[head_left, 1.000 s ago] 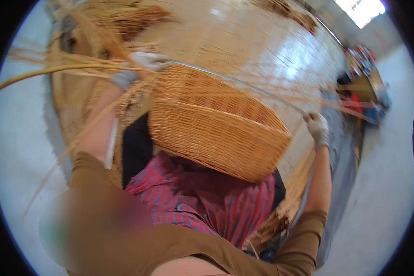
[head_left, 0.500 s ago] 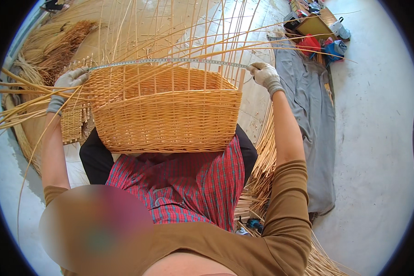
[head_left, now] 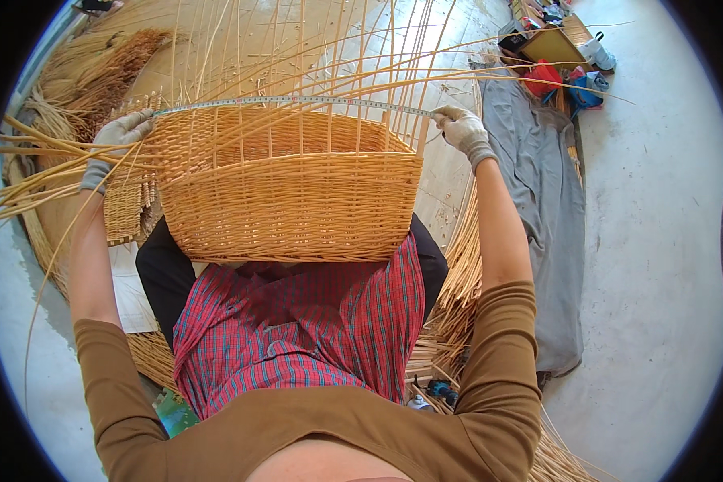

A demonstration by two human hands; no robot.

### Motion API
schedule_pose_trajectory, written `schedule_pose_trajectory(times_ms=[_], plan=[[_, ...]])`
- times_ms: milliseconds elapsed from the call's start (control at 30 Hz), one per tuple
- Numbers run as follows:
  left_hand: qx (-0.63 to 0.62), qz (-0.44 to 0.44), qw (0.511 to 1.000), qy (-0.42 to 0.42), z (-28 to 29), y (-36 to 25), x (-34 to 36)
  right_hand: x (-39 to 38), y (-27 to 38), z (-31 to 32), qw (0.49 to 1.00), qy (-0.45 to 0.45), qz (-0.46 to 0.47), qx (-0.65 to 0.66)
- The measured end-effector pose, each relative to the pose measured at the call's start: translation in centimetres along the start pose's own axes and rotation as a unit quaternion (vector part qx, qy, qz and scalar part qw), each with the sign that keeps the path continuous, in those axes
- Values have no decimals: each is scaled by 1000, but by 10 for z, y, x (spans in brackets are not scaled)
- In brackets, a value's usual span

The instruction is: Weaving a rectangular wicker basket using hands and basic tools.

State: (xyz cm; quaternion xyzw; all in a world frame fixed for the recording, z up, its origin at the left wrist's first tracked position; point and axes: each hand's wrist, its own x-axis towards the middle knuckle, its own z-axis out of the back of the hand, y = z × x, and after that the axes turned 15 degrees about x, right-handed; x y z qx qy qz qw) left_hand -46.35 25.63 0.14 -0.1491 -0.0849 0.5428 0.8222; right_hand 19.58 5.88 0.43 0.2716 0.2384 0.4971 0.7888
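A tan wicker basket point(head_left: 289, 210), its upright stakes still long, rests across my lap. Over its open top a tape measure point(head_left: 297, 100) is stretched from side to side. My left hand point(head_left: 122, 135), in a pale glove, pinches one end of the tape beside the basket's left rim. At the other end my gloved right hand point(head_left: 461, 131) grips the tape just beyond the right rim. Long loose willow rods point(head_left: 48, 173) stick out past my left wrist, and others slant over the basket to the upper right.
A bundle of brown rods point(head_left: 120, 76) lies at the far left. On the right a grey cloth point(head_left: 530, 201) covers something long, with a red bag point(head_left: 543, 79) and a blue container point(head_left: 588, 90) past its far end. More cut rods point(head_left: 458, 273) lie beside my right knee.
The basket and tape sit marginally higher in the picture. Both hands keep their hold on the tape, which stays stretched across the basket.
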Motion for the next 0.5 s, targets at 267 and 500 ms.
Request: schedule_pose_trajectory(times_ms=[267,500], plan=[[1,8,1000,10,3,-11,-2,-2,-1,1,998,-18,22,-49],[24,9,999,20,12,-23,-9,1,1,1,999,-3,13,-50]])
